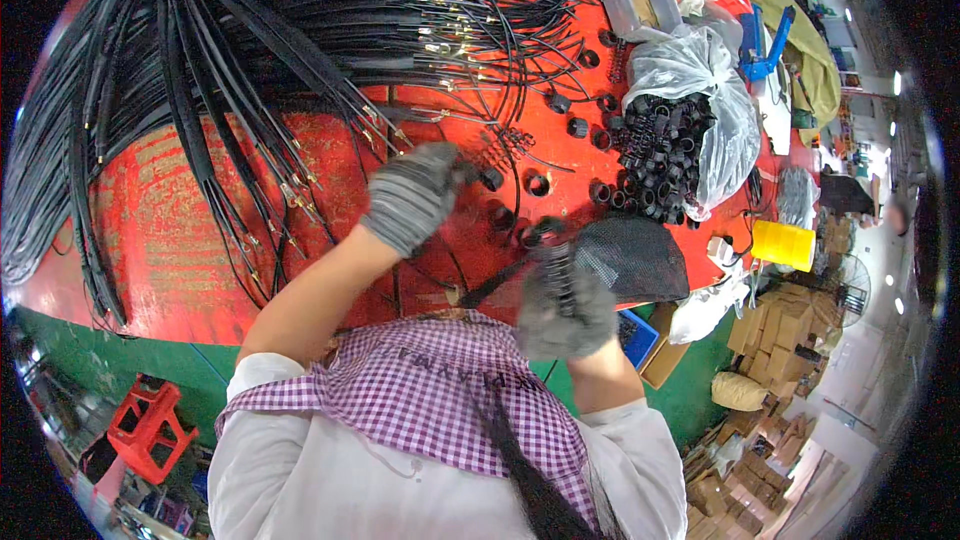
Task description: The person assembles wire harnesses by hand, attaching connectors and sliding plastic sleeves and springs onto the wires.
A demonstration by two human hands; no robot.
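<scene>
Left hand (408, 202), in a striped grey glove, reaches over the red table (180, 240) in the head view, its fingers bent and blurred among small dark parts; whether they have hold of anything, I cannot tell. The right hand (568, 315), gloved too, is curled near the table's front edge, with a black ring (545, 230) at its fingertips; whether it grips that ring or merely passes in front of it is unclear. A dark strip (495, 283) slants down from beside this hand toward the checked cloth (430, 380).

The black rings lie between and to the right of the hands, most of them in a heap (665, 155) beside the clear plastic bag (700, 70). For clean handling, I would take one ring at a time, from the scattered ones rather than the tangled heap, and turn its hole into view before pinching it. Gloves this thick probably dull the touch, so a light fingertip hold seems best, clear of the loose cable ends (440, 40).

Counted: two gloved hands, one heap, one mesh pad (635, 255), one yellow box (783, 245), one blue-handled tool (770, 50), roughly ten scattered rings; the heaped rings and the cables are too many to count.
</scene>
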